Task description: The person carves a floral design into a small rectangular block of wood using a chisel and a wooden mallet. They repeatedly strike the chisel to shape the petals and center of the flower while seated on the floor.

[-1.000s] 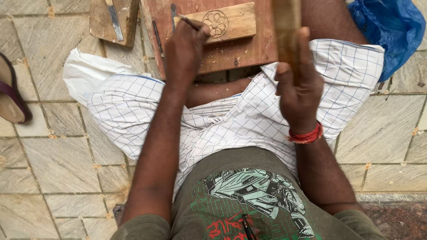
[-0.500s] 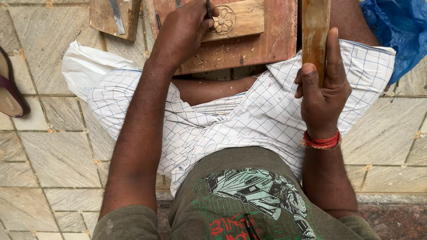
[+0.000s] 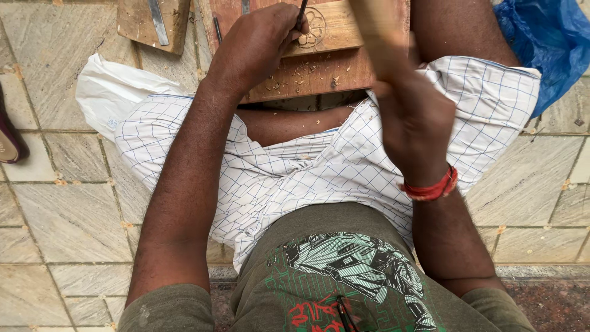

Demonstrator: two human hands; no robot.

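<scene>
With your left hand pinching the chisel upright on the carved flower block resting on your lap board, and your right hand wrapped around the wooden mallet, strike squarely and lightly.

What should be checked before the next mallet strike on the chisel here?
1. Left hand gripping the chisel: ok.
2. Chisel tip on the flower carving: ok.
3. Right hand holding the wooden mallet: ok, though blurred.
4. Workpiece steady on the lap: cannot tell.
5. Left fingers clear of the strike point: cannot tell, chisel top out of frame.
</scene>
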